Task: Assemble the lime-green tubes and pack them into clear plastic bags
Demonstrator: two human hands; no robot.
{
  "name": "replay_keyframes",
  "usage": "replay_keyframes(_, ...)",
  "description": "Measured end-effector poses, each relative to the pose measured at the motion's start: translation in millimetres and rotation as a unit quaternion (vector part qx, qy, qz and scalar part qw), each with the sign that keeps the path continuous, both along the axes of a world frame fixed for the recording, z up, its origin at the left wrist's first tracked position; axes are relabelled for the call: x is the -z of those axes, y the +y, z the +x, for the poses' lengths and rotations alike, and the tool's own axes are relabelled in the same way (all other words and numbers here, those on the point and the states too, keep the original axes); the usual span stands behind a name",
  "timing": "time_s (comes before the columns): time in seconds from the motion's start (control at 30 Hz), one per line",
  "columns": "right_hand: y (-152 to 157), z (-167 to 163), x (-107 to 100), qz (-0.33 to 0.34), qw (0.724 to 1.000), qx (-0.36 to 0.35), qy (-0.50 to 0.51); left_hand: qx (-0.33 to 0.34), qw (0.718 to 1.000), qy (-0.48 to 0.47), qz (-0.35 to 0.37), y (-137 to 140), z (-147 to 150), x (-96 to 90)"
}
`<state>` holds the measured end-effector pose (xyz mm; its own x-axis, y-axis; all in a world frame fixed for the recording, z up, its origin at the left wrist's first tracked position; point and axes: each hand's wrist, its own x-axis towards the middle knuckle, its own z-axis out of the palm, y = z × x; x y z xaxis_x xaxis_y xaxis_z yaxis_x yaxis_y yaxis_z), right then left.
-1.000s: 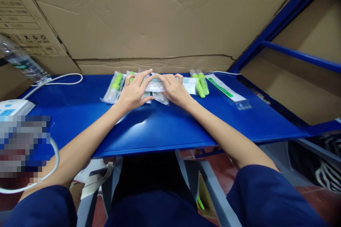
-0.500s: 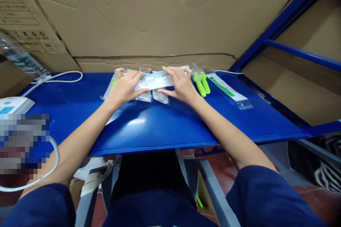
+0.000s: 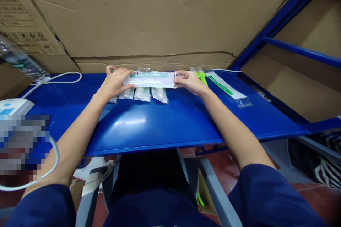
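Observation:
Between my two hands a clear plastic packet (image 3: 153, 79) with a white and green card in it is stretched out sideways. My left hand (image 3: 115, 79) grips its left end, thumb below and fingers above. At the other end my right hand (image 3: 189, 81) pinches the packet's edge between thumb and fingers. Under and behind it, a row of several small packets (image 3: 142, 94) lies on the blue table (image 3: 160, 124). Just past my right hand are bright green handles (image 3: 202, 77), partly hidden by it. What is inside the small packets is hard to make out.
A similar white and green packet (image 3: 226, 87) lies to the right. On the left are a white power strip (image 3: 16, 105) with its cable and a clear plastic bottle (image 3: 22, 60). Cardboard (image 3: 160, 17) walls the back, and a blue metal frame (image 3: 301, 53) stands at the right.
The packet has levelled out and its printed face now shows flat. My left hand has shifted left, while my right hand has turned and closed on the right end.

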<state>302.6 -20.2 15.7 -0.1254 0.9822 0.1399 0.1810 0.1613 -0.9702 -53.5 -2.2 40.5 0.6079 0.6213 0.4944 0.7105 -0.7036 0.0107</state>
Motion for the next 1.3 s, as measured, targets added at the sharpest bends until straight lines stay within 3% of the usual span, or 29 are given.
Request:
replay_keyframes(0.13,-6,-12,-2,-0.003,0.998,-0.015,0.062,0.012,1.000,-0.003,0.014,-5,3,0.2)
replay_keyframes(0.4,-21,-51,-2,0.022,0.995,-0.028,0.098,0.043,0.998,0.007,0.040,-38,46,3.1)
replay_keyframes(0.6,-28,-62,1,0.029,0.992,-0.048,0.111,0.051,0.997,0.002,0.053,-36,45,5.2)
replay_keyframes(0.8,-26,-50,-7,0.028,0.993,-0.107,0.040,0.049,0.995,-0.016,0.080,-30,40,5.9)
replay_keyframes(0.87,-23,-38,-12,0.052,0.995,-0.081,0.000,0.038,0.996,-0.021,0.074,-29,38,4.6)
replay_keyframes(0.93,-17,-20,-15,0.094,0.993,-0.006,-0.068,0.024,0.997,-0.023,0.063,-27,35,3.1)
replay_keyframes(1.0,-7,3,-13,0.149,0.963,0.118,-0.189,0.013,0.998,-0.026,0.053,-25,31,2.4)
replay_keyframes(1.1,8,37,-3,0.155,0.879,0.244,-0.380,0.005,0.998,-0.031,0.047,-20,26,3.1)
replay_keyframes(1.2,18,58,6,0.085,0.854,0.232,-0.458,0.000,0.999,-0.027,0.042,-17,23,4.0)
replay_keyframes(1.3,21,64,11,0.078,0.846,0.220,-0.479,-0.005,0.999,-0.022,0.035,-17,23,3.4)
